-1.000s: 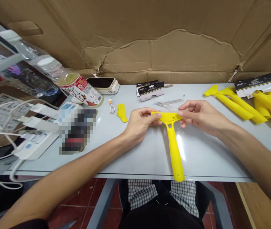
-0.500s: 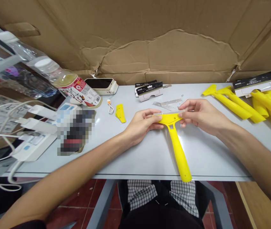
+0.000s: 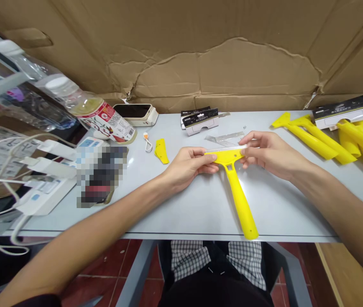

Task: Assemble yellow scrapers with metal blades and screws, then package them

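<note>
On my view of the desk [image 3: 181, 213], both hands are at the wide head of a yellow scraper [image 3: 240, 196], near the middle. Its handle points toward the near edge, slanting a little to the right, and a thin metal blade [image 3: 221, 150] lies along the far edge of the head.

My left hand [image 3: 187, 167] has its fingers closed on the left end of the head, thumb on top and the other fingers curled behind. My right hand [image 3: 261, 153] pinches the right end between thumb and fingertips, the fingers only slightly parted around it. I can't tell whether the right fingertips press on the blade, the yellow plastic or both.

Just beyond the head I see loose metal blades [image 3: 230, 136], with some tiny metal pieces [image 3: 244, 127] a little farther off. Farther still, to the left of those, stand small black and white packages [image 3: 201, 123]. A flat yellow piece [image 3: 161, 151] lies left of my left hand, and a short white cable [image 3: 148, 143] is just left of that.

At the far left I have a phone [image 3: 135, 111], a bottle with a red label [image 3: 104, 121] and a white power strip [image 3: 47, 192]. At the far right, more yellow handles [image 3: 322, 140] lie beside a long black and white package [image 3: 344, 111].
</note>
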{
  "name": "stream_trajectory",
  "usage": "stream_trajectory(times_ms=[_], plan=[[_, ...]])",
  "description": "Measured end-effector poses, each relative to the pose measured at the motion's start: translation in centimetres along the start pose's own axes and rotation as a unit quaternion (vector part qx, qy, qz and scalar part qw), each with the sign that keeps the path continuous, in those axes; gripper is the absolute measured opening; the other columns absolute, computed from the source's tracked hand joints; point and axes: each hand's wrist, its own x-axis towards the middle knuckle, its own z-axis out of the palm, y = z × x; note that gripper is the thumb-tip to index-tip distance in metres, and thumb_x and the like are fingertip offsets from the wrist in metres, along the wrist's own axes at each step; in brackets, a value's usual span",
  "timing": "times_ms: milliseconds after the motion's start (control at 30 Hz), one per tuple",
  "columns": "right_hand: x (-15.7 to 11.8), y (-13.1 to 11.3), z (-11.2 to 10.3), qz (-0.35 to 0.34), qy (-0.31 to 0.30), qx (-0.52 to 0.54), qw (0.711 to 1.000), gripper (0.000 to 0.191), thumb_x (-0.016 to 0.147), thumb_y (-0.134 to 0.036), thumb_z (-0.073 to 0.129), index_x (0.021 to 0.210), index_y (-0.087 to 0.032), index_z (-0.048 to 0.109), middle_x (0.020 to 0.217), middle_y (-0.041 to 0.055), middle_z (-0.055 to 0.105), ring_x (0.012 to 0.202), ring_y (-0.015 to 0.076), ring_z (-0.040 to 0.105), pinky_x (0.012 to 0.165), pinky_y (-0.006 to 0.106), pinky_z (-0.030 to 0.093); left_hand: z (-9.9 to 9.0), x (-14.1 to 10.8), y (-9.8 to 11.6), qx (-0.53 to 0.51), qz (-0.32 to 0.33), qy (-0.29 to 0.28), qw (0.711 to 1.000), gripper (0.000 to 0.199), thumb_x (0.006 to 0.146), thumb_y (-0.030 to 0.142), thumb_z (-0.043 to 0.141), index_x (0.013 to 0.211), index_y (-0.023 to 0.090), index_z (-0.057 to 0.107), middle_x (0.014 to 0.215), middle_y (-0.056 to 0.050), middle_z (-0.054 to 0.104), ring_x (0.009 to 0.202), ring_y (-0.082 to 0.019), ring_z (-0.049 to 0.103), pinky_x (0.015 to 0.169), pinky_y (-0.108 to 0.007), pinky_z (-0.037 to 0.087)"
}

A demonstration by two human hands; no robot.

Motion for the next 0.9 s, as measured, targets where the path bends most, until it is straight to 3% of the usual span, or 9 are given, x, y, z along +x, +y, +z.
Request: stream_trajectory(times_ms=[367, 600, 900], plan=[[0.2, 0.0, -0.1, -0.002, 0.024, -0.007, 1.0, 0.03, 0.074, -0.011, 0.089, 0.094, -0.018, 0.068, 0.077, 0.0051, 0.072, 0.061, 0.0167, 0.073, 0.06, 0.028, 0.059, -0.6, 0.6, 0.5, 0.004, -0.01, -0.011, 1.0, 0.015, 0.094, 0.016, 0.07, 0.091, 0.007, 0.082, 0.09, -0.017, 0.083, 0.07, -0.017, 0.077, 0.068, -0.026, 0.063], [0.0, -0.1, 0.0, 0.0, 0.015, -0.008, 1.0, 0.029, 0.074, -0.014, 0.09, 0.093, -0.02, 0.068, 0.08, 0.0052, 0.073, 0.064, 0.0163, 0.073, 0.063, 0.029, 0.061, -0.3, 0.2, 0.9, 0.025, -0.004, -0.013, 1.0, 0.015, 0.093, 0.013, 0.07, 0.085, 0.008, 0.082, 0.085, -0.015, 0.082, 0.068, -0.015, 0.075, 0.072, -0.025, 0.063], [0.1, -0.1, -0.1, -0.003, 0.022, -0.018, 1.0, 0.032, 0.072, -0.017, 0.093, 0.093, -0.021, 0.068, 0.078, 0.0047, 0.072, 0.064, 0.017, 0.072, 0.062, 0.031, 0.061, -1.4, 0.6, 0.8, 0.058, -0.025, -0.024, 0.998, 0.016, 0.087, 0.022, 0.081, 0.075, 0.011, 0.08, 0.076, -0.013, 0.078, 0.057, -0.012, 0.066, 0.06, -0.025, 0.058]])
